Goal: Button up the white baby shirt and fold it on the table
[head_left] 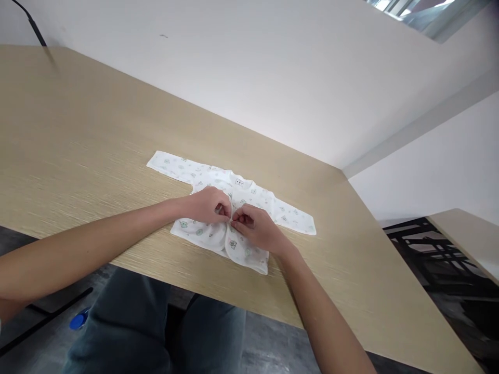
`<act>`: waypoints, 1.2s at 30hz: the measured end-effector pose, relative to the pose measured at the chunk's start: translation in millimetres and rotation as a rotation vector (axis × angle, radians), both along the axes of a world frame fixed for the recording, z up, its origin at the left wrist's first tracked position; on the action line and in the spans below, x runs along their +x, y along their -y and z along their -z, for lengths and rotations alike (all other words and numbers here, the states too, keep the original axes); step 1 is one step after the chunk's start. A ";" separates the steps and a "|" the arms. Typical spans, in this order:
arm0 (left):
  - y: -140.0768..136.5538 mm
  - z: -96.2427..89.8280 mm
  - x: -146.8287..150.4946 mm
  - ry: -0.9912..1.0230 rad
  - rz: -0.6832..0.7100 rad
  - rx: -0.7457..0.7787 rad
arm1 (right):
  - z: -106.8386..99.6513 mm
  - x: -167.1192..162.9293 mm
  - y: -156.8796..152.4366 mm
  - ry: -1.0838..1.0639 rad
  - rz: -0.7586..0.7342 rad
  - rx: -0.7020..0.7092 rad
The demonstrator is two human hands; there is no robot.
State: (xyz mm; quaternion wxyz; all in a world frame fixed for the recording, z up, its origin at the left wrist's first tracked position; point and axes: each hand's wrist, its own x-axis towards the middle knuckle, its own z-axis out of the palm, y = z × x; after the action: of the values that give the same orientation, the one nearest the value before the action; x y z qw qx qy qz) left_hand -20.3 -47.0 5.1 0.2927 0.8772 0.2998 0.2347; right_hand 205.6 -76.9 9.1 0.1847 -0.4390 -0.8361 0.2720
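A small white baby shirt with a pale animal print lies flat on the table, its sleeves spread out to both sides and its neck toward the wall. Its front opening runs down the middle, and the lower edges part there. My left hand pinches the fabric at the left edge of this opening. Close beside it, my right hand pinches the right edge, the fingertips of both hands nearly touching. Whatever fastener may be between the fingers is hidden.
The wooden table runs along a white wall. A black cable hangs at the far left. Below the front edge are my legs in jeans and a blue cap. Dark metal frames stand at the right.
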 end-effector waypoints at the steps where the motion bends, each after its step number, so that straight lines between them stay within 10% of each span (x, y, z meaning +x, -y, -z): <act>1: -0.3 0.6 -0.1 0.004 0.010 0.002 | -1.0 -0.2 0.2 0.004 0.003 -0.008; 23: -1.4 3.2 -1.0 -0.069 0.062 0.140 | 5.6 3.5 -2.9 -0.074 -0.036 -0.063; 36: -4.2 -3.9 -4.8 0.099 0.117 -0.194 | 1.5 6.4 -5.5 -0.322 -0.117 -0.272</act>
State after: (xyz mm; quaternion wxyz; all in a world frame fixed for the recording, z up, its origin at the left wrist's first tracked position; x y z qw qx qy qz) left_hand -25.1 -42.8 9.0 0.4039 0.8481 0.2545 0.2299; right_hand 212.0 -71.5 7.5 0.2387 -0.3615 -0.7755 0.4592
